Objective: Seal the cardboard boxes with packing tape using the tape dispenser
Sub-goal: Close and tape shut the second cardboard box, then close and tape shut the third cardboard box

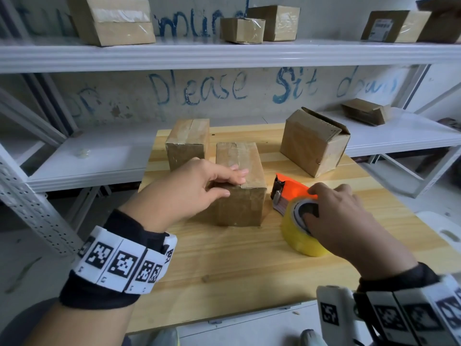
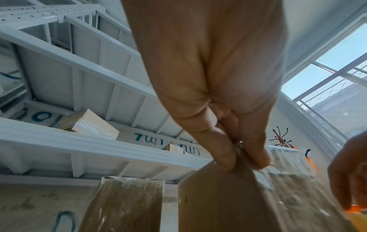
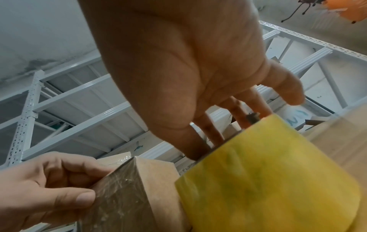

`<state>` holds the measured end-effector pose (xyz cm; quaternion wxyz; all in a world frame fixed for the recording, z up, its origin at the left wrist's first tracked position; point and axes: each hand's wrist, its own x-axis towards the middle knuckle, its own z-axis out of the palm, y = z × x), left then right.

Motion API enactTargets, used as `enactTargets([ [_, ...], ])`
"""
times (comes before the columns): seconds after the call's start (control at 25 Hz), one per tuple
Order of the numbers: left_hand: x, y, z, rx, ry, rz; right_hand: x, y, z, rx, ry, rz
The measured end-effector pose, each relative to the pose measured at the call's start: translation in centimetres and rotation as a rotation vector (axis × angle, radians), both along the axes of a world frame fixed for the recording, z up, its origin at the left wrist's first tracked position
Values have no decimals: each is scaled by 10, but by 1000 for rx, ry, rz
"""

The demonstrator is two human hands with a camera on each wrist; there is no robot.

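A taped cardboard box [image 1: 239, 208] stands mid-table. My left hand [image 1: 235, 183] holds its near top corner, fingers lying on the top and thumb on the front face; the right wrist view shows that hand [image 3: 49, 188] curled round the box's corner [image 3: 123, 196]. Right of the box an orange tape dispenser [image 1: 291, 188] with a yellow tape roll [image 1: 299, 236] rests on the table. My right hand [image 1: 311, 203] grips it over the roll [image 3: 268, 180]. Another taped box [image 1: 187, 143] stands behind on the left. A box with raised flaps [image 1: 314, 143] sits at the back right.
The wooden table [image 1: 249, 265] is bare in front of the boxes. White metal shelving [image 1: 224, 53] runs behind it, with several taped boxes on the upper shelf and a flattened box [image 1: 366, 112] on the lower shelf at right. A white stool [image 1: 444, 231] stands right of the table.
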<state>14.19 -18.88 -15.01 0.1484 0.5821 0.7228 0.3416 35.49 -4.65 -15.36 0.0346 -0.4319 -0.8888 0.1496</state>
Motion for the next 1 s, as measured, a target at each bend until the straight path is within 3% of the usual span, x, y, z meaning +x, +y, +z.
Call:
enactTargets([
  [0.12, 3, 5, -5, 22, 81, 72, 2, -1, -1, -73, -9, -37],
  [0.28, 6, 14, -3, -95, 301, 82, 4, -7, 2, 41, 57, 25],
  [0.4, 6, 21, 4, -85, 321, 109, -5, -18, 11, 103, 217, 279],
  [0.56, -4, 8, 19, -180, 305, 161, -34, -18, 21, 85, 186, 518],
  [0.76, -50, -20, 28, -149, 312, 387, -75, -12, 35, 82, 53, 540],
  [1.0, -74, -17, 13, -255, 252, 306, -133, -4, 39, 50, -29, 499],
])
